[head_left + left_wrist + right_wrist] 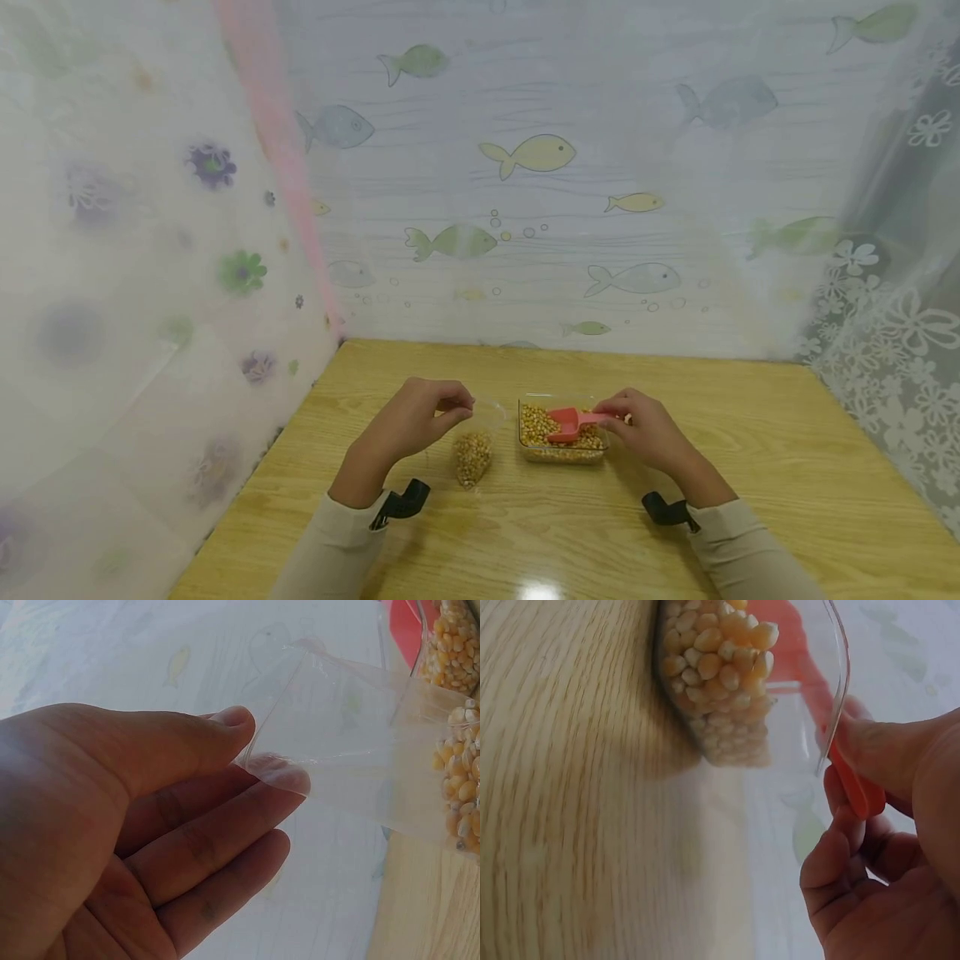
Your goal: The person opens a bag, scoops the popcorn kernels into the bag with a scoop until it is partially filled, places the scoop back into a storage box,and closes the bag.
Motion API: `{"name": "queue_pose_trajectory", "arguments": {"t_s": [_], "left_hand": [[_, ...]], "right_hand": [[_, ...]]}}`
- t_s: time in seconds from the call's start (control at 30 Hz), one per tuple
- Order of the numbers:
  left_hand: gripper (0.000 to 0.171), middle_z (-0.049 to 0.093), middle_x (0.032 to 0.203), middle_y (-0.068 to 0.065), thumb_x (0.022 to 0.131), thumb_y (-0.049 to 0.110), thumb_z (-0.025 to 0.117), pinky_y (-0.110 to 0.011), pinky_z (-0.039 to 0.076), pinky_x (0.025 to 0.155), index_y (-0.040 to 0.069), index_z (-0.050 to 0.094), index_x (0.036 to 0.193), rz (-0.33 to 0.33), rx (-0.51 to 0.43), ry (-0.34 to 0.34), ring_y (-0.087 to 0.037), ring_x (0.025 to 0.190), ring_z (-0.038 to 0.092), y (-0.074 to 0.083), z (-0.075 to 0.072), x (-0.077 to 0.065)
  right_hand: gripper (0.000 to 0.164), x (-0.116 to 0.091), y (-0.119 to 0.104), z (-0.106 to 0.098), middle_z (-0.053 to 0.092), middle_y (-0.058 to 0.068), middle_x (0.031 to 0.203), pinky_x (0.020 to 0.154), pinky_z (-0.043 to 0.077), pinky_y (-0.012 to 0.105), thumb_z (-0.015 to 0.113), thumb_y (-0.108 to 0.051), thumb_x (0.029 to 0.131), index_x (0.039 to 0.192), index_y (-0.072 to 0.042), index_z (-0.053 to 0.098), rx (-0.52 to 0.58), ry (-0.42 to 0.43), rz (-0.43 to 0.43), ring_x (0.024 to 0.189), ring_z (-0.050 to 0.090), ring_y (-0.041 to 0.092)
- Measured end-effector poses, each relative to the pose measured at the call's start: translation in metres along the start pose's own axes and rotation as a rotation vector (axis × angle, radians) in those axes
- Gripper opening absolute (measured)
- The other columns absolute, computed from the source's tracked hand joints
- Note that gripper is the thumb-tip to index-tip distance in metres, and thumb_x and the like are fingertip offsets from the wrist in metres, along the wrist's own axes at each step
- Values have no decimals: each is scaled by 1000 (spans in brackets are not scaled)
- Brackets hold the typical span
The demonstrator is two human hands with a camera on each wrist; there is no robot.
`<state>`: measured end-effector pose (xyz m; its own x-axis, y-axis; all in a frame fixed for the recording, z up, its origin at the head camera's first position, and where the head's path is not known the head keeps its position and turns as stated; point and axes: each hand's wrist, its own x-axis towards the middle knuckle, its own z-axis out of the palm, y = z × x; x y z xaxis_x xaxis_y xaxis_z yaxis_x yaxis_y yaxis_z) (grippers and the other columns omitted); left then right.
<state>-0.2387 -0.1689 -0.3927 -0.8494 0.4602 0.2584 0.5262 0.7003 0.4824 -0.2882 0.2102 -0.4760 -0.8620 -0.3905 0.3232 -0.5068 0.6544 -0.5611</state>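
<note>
My left hand (412, 423) pinches the rim of a clear plastic bag (352, 742) between thumb and fingertips. Corn kernels (472, 457) fill the lower part of the bag, which hangs close over the table. To its right, a clear rectangular container (564, 455) holds more corn kernels (716, 656). My right hand (647, 427) grips the handle of a red scoop (564, 424) at the container's right rim. The scoop's blade rests among the kernels in the container, its handle crossing over the rim in the right wrist view.
A wood-grain table (600, 533) lies under everything. Behind it hangs a pale sheet printed with fish (540, 154). Flower-printed sheets (242, 272) close off the left and right sides. Black wrist mounts (405, 500) sit at both sleeves.
</note>
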Motion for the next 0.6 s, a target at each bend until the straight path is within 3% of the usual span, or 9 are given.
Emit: {"name": "queue_pose_trajectory", "arguments": {"t_s": [0.17,0.3,0.47,0.6], "left_hand": [[7,75,101,12,99,21,72,-31,59,83,25,74,104,6,1,4,-5,93,72,0,0,-1],[6,75,101,12,99,21,72,-31,60,84,25,74,104,13,-3,5,-5,93,72,-1,1,-1],[6,75,101,12,99,21,72,-32,60,84,26,74,103,15,-2,4,-5,93,72,0,0,0],[6,75,101,13,99,22,72,-32,60,84,26,74,102,12,0,2,-5,94,73,0,0,0]], "right_hand": [[14,-1,3,0,65,-2,96,70,51,28,75,-14,96,109,-14,80,13,-2,14,87,60,14],[14,-1,-1,-4,64,-3,96,71,50,29,77,-13,95,109,-14,80,-43,-29,17,86,58,12],[18,1,-15,-10,62,-2,95,69,49,28,77,-16,94,110,-8,80,-121,-112,-26,83,55,10],[13,1,-26,-14,58,-3,87,64,45,24,80,-14,92,103,-6,82,-180,-127,-76,75,48,8]]}}
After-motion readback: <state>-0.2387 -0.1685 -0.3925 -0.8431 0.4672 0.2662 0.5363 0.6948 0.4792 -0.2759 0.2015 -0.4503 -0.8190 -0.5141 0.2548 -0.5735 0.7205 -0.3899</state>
